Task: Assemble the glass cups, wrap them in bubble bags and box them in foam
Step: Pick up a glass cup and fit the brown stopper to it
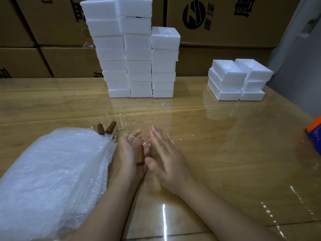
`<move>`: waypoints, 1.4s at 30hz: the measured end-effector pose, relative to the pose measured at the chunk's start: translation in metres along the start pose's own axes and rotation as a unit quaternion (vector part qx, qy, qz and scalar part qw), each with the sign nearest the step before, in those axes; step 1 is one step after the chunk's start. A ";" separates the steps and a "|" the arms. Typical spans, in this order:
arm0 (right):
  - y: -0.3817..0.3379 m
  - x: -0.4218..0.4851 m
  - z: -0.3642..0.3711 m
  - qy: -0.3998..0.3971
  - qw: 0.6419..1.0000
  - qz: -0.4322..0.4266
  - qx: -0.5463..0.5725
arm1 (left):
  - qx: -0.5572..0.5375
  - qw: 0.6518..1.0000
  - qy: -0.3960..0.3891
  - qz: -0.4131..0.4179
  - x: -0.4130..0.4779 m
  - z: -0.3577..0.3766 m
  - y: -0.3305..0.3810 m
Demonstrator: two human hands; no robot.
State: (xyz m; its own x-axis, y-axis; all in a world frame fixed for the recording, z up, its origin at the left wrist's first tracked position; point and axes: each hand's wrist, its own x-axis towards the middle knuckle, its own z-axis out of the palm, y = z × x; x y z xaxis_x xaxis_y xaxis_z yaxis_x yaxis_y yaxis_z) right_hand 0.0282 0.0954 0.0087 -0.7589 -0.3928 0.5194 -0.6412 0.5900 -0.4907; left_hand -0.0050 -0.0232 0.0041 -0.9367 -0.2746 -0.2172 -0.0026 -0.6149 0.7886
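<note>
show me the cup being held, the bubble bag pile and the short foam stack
held glass cup (141, 130), head view, clear wall
bubble bag pile (52, 171), head view, top bag
short foam stack (231, 81), head view, side wall

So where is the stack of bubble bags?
Head view, near left of the table, the bubble bags lie beside the left hand holding a glass cup.

The pile of bubble bags (52, 180) is cut off by the left and lower edges of the frame. At the right edge only a corner of an orange thing (315, 127) shows, and I cannot tell what it is. The print on the cardboard boxes (225, 20) is partly hidden behind the foam stacks (121, 49). The white bits (163, 104) on the counter (225, 153) are too small to name.
</note>
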 end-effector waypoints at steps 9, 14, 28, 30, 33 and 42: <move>-0.013 0.005 0.000 0.025 0.993 -0.115 -0.006 | 0.207 0.971 0.021 0.121 -0.005 0.005 -0.001; -0.008 0.015 -0.004 0.029 0.996 -0.080 -0.010 | 0.252 0.956 -0.048 0.145 -0.014 0.013 -0.006; -0.003 0.001 0.001 -0.024 0.999 0.019 -0.015 | 0.009 0.999 0.032 -0.003 0.000 0.002 0.002; -0.012 -0.004 0.003 -0.013 0.999 -0.015 -0.028 | 0.020 0.998 0.058 0.001 0.003 -0.001 0.002; -0.021 -0.005 0.005 0.008 0.998 -0.057 -0.021 | 0.084 0.994 0.073 0.010 0.001 -0.002 0.002; -0.004 0.012 -0.004 0.036 0.992 0.034 0.118 | 0.270 0.942 -0.057 0.191 -0.022 0.012 -0.004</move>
State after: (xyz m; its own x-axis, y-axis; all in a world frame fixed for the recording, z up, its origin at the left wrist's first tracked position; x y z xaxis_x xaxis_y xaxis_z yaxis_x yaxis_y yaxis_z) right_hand 0.0225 0.0909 0.0196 -0.7969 -0.3003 0.5242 -0.6037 0.4284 -0.6723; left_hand 0.0109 -0.0056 0.0125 -0.9372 -0.2985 0.1801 0.1928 -0.0132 0.9812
